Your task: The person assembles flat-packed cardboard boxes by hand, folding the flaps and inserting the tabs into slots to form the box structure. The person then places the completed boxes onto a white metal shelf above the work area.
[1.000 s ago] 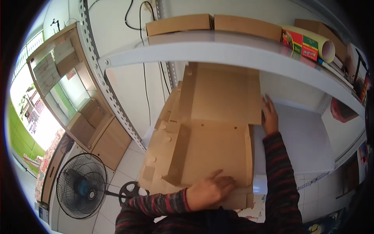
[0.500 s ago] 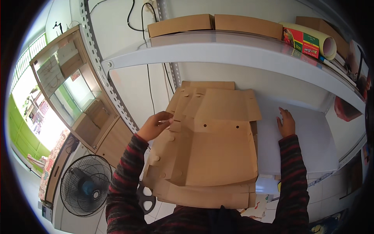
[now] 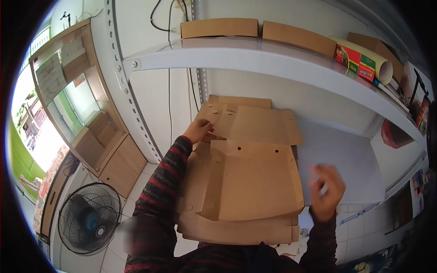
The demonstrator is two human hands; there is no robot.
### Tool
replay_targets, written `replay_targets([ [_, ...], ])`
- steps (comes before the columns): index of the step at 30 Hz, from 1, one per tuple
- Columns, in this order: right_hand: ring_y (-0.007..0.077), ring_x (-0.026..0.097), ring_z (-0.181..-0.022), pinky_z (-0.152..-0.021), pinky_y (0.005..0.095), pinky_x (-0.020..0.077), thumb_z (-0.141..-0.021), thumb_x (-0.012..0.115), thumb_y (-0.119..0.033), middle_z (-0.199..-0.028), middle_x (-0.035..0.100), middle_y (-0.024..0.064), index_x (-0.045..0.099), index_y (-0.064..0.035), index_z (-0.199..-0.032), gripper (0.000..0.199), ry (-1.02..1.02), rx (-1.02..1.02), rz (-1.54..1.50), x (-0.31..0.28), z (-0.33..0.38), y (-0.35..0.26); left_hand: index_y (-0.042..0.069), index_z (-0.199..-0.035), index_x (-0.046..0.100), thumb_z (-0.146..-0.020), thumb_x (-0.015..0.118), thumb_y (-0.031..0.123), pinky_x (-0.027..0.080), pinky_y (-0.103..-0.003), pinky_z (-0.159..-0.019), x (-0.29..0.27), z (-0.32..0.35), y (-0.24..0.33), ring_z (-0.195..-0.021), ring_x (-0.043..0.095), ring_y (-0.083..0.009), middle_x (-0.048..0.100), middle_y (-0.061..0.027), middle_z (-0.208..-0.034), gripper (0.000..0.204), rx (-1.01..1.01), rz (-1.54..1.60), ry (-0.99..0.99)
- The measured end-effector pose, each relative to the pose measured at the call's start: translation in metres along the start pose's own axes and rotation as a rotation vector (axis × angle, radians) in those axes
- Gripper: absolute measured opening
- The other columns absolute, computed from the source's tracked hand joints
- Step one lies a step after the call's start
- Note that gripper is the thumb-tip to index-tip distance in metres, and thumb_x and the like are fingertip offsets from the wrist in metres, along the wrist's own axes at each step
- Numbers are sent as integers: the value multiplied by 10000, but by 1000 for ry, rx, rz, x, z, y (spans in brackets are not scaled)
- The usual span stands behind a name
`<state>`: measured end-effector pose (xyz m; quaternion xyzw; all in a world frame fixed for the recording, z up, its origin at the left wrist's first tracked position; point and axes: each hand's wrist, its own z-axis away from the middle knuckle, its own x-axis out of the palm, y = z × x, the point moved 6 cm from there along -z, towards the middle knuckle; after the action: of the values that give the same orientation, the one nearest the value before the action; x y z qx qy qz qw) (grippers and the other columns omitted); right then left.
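Note:
A flat-cut brown cardboard box (image 3: 259,182), partly folded with raised side walls, lies on a stack of cardboard sheets (image 3: 236,233) in front of me. Two small round holes sit near the fold of its lid panel. My left hand (image 3: 199,131) is at the box's left side by the lid fold, its fingers bent around a small flap there. To the right of the box, my right hand (image 3: 327,191) hangs in the air over the shelf, its fingers curled but smeared by motion. Nothing clear shows in it.
A pale grey shelf (image 3: 339,159) extends to the right, under a white-edged upper shelf (image 3: 255,68) holding cardboard boxes (image 3: 218,28) and a roll box (image 3: 355,61). At left stand a black fan (image 3: 88,219) and a wooden glass cabinet (image 3: 116,159). A red bag (image 3: 395,134) hangs at right.
My left hand has moved farther away and right along the box's left side. My right hand has drawn back toward me, its fingers curling. The view has shifted slightly.

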<state>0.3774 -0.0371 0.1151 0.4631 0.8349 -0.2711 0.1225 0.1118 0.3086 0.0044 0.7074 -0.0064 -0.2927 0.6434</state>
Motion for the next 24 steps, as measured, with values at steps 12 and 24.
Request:
replay_targets([
  [12, 220, 632, -689, -593, 324, 517, -739, 802, -278, -960, 639, 83, 675, -37, -1124, 472, -508, -1, 272, 39, 68, -68, -24, -1211, 532, -925, 566, 65, 555, -266, -783, 20, -6, -25, -917, 652, -152, 645, -78, -1030, 302, 240, 389, 9],
  [24, 336, 631, -822, -682, 402, 506, -559, 841, -80, -983, 627, 150, 601, -8, -925, 444, -128, 19, 445, -23, 28, -22, -11, -1289, 419, -955, 514, -31, 496, -205, -745, -1, 92, 77, -888, 631, -78, 678, -62, -1052, 347, 464, 397, -16],
])
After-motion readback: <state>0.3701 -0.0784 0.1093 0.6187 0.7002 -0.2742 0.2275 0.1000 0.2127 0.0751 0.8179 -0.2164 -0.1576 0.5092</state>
